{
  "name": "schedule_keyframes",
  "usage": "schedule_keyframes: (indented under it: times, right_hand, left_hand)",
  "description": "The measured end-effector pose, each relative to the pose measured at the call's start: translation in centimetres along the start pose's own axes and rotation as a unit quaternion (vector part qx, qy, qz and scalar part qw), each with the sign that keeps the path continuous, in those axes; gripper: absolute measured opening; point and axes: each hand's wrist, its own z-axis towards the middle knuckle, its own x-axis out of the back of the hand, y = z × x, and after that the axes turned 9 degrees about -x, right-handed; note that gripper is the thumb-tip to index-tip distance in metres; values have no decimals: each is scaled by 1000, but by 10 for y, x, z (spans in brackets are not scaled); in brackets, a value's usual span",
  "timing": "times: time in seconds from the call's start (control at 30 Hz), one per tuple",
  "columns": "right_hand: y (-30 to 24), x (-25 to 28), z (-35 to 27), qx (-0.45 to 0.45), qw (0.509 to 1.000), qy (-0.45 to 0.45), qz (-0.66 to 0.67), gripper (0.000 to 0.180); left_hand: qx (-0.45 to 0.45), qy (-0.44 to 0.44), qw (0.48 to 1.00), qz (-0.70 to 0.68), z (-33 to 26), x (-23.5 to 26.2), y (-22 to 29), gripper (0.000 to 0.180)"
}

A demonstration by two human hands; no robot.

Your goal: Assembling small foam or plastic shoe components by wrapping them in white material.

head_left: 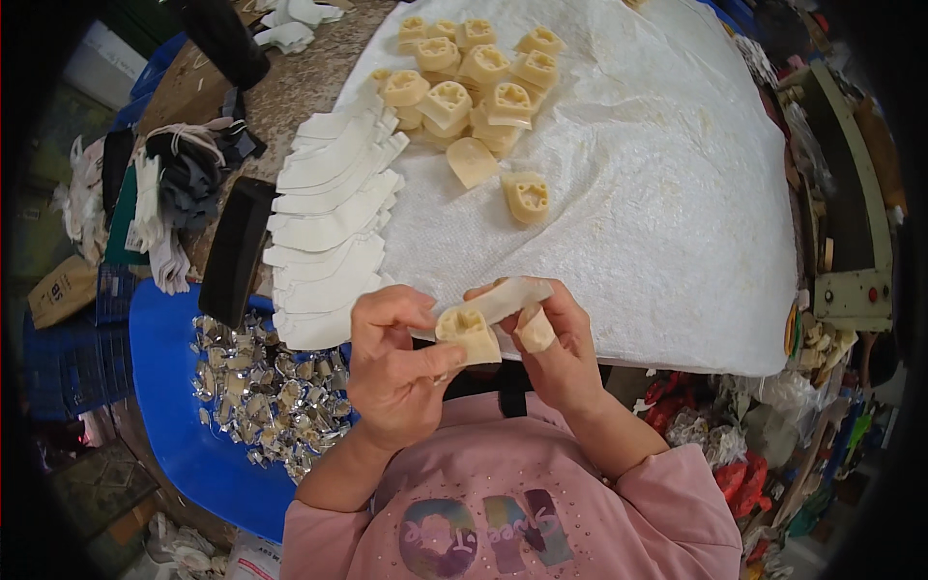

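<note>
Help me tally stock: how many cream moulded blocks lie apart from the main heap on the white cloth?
2: one block just below the heap, another block to its right. The left hand holds a third; others may be hidden.

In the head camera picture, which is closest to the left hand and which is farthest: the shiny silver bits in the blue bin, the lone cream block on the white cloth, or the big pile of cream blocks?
From the left hand:
1. Shiny silver bits, just left, in the blue bin.
2. Lone cream block, up and right on the white cloth.
3. Pile of cream blocks, at the cloth's far end.
</note>
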Motion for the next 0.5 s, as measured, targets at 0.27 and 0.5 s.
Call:
schedule_keyframes:
  times: [0.27,0.5]
  right_hand:
    - [-3,3,-16,-46,995,21,91,26]
    - [-11,-8,-10,-52,995,50,-63,32]
  left_hand:
    - [-79,-108,986,100,-7,-4,-5,30]
    - [-123,-140,955,230,1,-11,0,24]
